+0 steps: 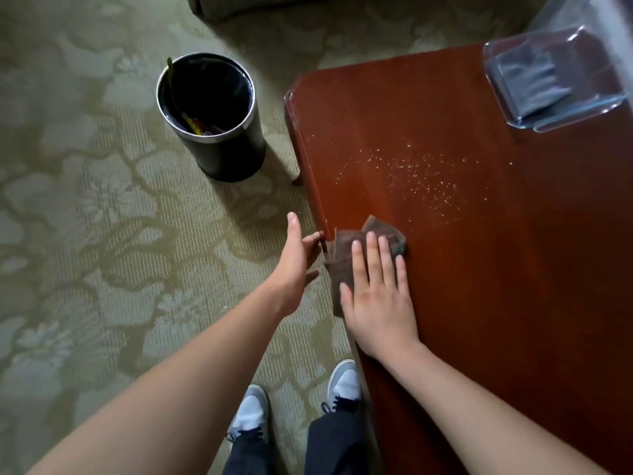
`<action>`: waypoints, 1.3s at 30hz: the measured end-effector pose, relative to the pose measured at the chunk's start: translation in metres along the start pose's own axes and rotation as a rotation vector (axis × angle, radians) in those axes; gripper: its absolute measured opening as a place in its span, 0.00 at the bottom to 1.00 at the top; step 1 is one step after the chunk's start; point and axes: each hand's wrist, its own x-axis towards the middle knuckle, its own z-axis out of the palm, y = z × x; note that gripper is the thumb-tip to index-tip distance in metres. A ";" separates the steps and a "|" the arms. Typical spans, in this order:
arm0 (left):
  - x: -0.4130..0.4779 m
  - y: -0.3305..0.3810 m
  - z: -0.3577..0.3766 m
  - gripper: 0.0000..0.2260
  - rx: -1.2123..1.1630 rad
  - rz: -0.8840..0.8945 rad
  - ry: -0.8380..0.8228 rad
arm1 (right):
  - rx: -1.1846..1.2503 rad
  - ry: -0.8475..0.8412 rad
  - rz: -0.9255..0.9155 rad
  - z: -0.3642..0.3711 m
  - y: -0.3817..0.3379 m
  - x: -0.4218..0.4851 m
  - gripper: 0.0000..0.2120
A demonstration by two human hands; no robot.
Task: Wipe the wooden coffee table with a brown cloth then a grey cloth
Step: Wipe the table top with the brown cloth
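Observation:
The wooden coffee table (479, 269) fills the right side of the head view, reddish brown and glossy. Pale crumbs (411, 173) are scattered over its left half. A brown cloth (346, 255) lies at the table's left edge, partly over the rim. My right hand (376, 296) presses flat on it with fingers spread. My left hand (296, 265) is cupped just beside and below the table edge, next to the cloth, palm toward the table, holding nothing. A grey cloth (531, 84) lies folded inside a clear glass dish (582, 114) at the table's far right.
A black round bin (212, 118) with some rubbish inside stands on the patterned green carpet (85, 200) left of the table. My two feet in grey-and-white shoes (253, 416) stand near the table's edge. Upholstered furniture (239, 5) sits at the top.

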 end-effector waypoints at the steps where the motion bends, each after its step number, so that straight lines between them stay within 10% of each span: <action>1: 0.003 0.000 -0.004 0.51 -0.006 -0.001 -0.012 | 0.006 0.007 0.002 -0.005 -0.004 0.018 0.35; 14: 0.012 0.008 0.026 0.31 -0.067 0.079 0.169 | 0.039 0.052 -0.033 -0.082 -0.045 0.278 0.34; 25: 0.011 -0.001 0.097 0.26 0.260 0.104 0.801 | -0.005 -0.015 -0.238 -0.061 0.039 0.171 0.37; 39: 0.021 0.001 0.101 0.23 0.459 0.065 0.878 | -0.019 0.039 -0.321 -0.077 -0.018 0.261 0.35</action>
